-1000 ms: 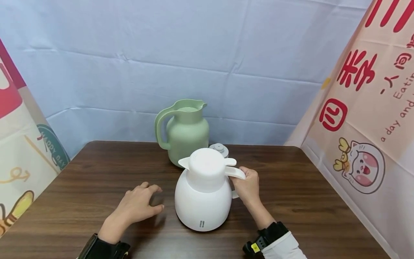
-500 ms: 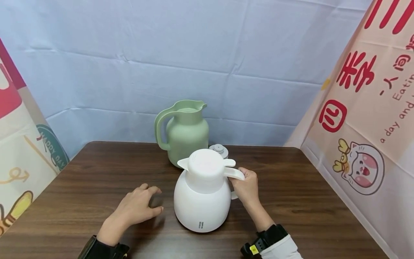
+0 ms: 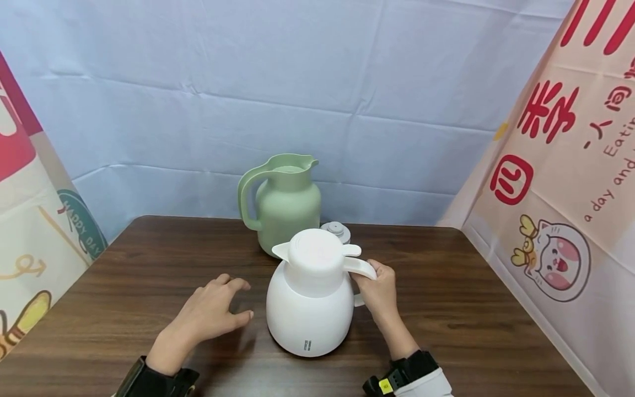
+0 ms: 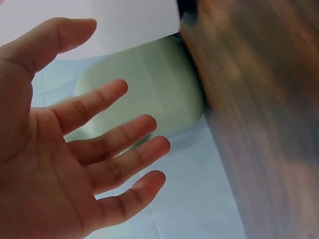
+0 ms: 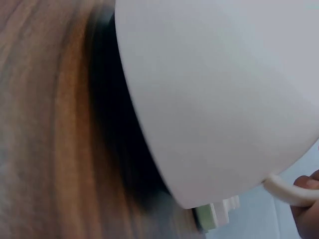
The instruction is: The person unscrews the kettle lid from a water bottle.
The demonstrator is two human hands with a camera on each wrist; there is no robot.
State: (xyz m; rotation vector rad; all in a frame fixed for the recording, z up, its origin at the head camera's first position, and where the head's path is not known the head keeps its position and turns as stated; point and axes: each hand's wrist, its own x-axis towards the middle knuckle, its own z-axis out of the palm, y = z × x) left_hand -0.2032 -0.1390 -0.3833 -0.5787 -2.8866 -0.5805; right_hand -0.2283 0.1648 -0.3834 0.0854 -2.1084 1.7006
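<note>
A round white thermos jug stands upright on the brown wooden table, its spout to the left. My right hand holds the jug's handle on the right side. Close up in the right wrist view, the white body fills most of the picture, with a few fingers round the handle at the lower right edge. To the left of the jug, apart from it, hovers my left hand, thumb and fingers spread. Its palm holds nothing in the left wrist view.
Behind the white jug stands a green jug, its handle to the left. A pale grey round stopper-like piece sits beside it, partly hidden by the white jug. A blue cloth backdrop and printed side cloths surround the table.
The left hand has shifted very slightly up and toward the jug. The right wrist has dipped a little to the left, its hold on the handle the same. The jug stays put.
</note>
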